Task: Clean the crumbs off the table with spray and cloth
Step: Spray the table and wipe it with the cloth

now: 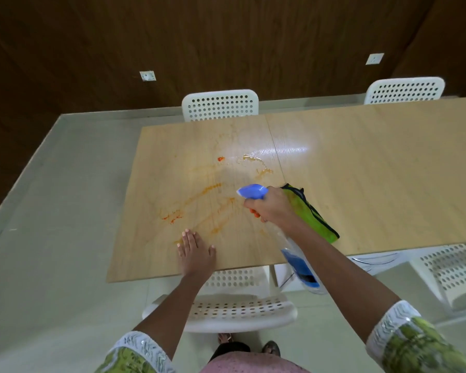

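Gripping the neck of a spray bottle (pixel 299 261), the right hand (pixel 273 207) is held above the wooden table (pixel 374 168), its fingers curled closed around an orange trigger. The bottle's blue nozzle head (pixel 252 191) is pointed to the left, over the soiled part of the surface, while the clear body with a blue label hangs down past the near table edge beneath the forearm. The left hand (pixel 195 251) is laid flat on the tabletop near the near edge, palm down, fingers extended and only slightly parted; nothing is held in it.

A green cloth (pixel 316 215) with dark trim is noted lying on the table just behind the right hand, partly hidden by the wrist. Whether the hand touches it cannot be told.

Orange smears (pixel 207 204) are recorded across the left half of the table, between the two hands and beyond, with a small red-orange spot (pixel 220 159) farther back. A wet patch (pixel 256 162) is seen beside that spot, near the seam in the tabletop.

White perforated chairs are placed around the table: two at the far side (pixel 219 105) (pixel 404 90), one tucked under the near edge (pixel 221 310), and another at the right (pixel 452 270). A patterned sleeve cuff (pixel 396 327) is visible on the right arm.
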